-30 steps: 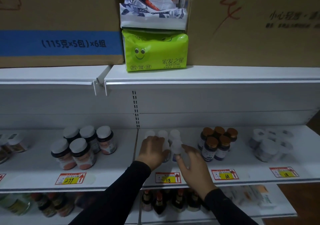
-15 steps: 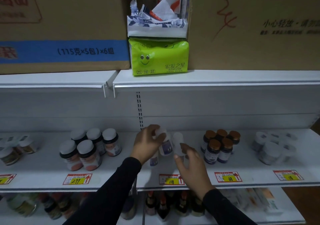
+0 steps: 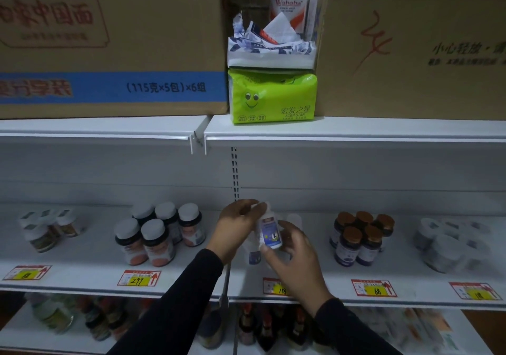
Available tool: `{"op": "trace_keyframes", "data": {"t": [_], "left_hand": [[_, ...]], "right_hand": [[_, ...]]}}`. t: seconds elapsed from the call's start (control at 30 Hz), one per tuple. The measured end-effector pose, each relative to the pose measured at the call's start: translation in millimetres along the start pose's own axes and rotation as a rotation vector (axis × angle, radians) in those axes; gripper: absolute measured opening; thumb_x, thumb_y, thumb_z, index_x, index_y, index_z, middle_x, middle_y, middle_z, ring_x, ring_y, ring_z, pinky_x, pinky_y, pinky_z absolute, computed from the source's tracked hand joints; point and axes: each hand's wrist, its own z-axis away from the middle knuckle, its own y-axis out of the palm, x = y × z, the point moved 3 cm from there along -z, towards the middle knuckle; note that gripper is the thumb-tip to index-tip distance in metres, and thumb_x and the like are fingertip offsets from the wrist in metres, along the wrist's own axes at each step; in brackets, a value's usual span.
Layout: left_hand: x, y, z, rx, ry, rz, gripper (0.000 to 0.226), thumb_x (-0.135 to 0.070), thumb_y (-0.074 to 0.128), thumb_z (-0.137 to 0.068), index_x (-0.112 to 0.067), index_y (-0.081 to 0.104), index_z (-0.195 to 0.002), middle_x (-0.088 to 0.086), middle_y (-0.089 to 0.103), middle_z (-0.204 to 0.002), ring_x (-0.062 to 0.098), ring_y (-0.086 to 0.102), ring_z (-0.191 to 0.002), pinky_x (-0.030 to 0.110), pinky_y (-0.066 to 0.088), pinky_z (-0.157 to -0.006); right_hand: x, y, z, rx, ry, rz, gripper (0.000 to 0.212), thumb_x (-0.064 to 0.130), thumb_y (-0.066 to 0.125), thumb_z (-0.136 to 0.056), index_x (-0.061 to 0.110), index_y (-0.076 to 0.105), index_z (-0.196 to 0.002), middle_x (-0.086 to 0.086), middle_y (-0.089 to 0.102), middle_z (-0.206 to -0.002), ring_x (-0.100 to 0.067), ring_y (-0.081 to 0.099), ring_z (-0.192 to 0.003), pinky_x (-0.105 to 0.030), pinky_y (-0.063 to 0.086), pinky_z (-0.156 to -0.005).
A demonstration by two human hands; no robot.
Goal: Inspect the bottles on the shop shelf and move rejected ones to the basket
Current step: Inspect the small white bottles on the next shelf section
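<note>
I hold a small white bottle (image 3: pixel 269 231) with a blue label upright above the middle shelf (image 3: pixel 315 280). My left hand (image 3: pixel 235 227) grips its cap and upper part from the left. My right hand (image 3: pixel 297 256) cups its base from the right and below. Other white bottles of the same kind stand behind it: one (image 3: pixel 294 219) to the right and one (image 3: pixel 253 256) low between my hands. No basket is in view.
White-capped jars (image 3: pixel 156 231) stand left, amber-capped dark bottles (image 3: pixel 361 237) right, white tubs (image 3: pixel 449 242) far right. Yellow price tags line the shelf edge. Cartons and a green tissue pack (image 3: pixel 272 96) sit on the upper shelf. Dark bottles fill the lower shelf.
My left hand has lifted one white bottle out of the group and turned its label toward me. My right hand rose from the shelf to hold its base. The view tilted upward.
</note>
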Motion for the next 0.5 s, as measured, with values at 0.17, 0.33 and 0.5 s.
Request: {"op": "trace_keyframes", "data": {"t": [0.17, 0.33, 0.5], "left_hand": [[2.3, -0.4, 3.7, 0.032, -0.086, 0.157, 0.016, -0.02, 0.065, -0.091, -0.013, 0.067, -0.106, 0.01, 0.072, -0.1, 0.023, 0.071, -0.086, 0.035, 0.055, -0.075], [-1.3, -0.2, 6.4, 0.023, -0.124, 0.224, 0.021, -0.02, 0.066, -0.091, -0.01, 0.063, -0.109, 0.01, 0.07, -0.1, 0.022, 0.07, -0.085, 0.031, 0.053, -0.07], [-3.6, 3.7, 9.3, 0.044, -0.148, 0.282, 0.026, -0.024, 0.066, -0.091, -0.009, 0.064, -0.112, 0.011, 0.071, -0.102, 0.021, 0.07, -0.086, 0.029, 0.053, -0.069]], "right_hand": [[2.2, 3.8, 1.6, 0.01, -0.013, -0.073, 0.043, 0.029, 0.071, -0.089, 0.043, 0.05, -0.124, 0.009, 0.064, -0.12, -0.003, 0.064, -0.105, -0.032, 0.054, -0.095], [6.6, 4.4, 3.1, -0.006, -0.036, -0.046, 0.049, 0.035, 0.073, -0.085, 0.041, 0.049, -0.127, 0.009, 0.053, -0.124, -0.001, 0.062, -0.105, -0.025, 0.053, -0.094], [15.6, 2.5, 2.7, -0.013, -0.066, -0.005, 0.065, 0.028, 0.083, -0.077, 0.043, 0.044, -0.127, 0.016, 0.044, -0.122, 0.003, 0.058, -0.104, -0.01, 0.047, -0.087]]}}
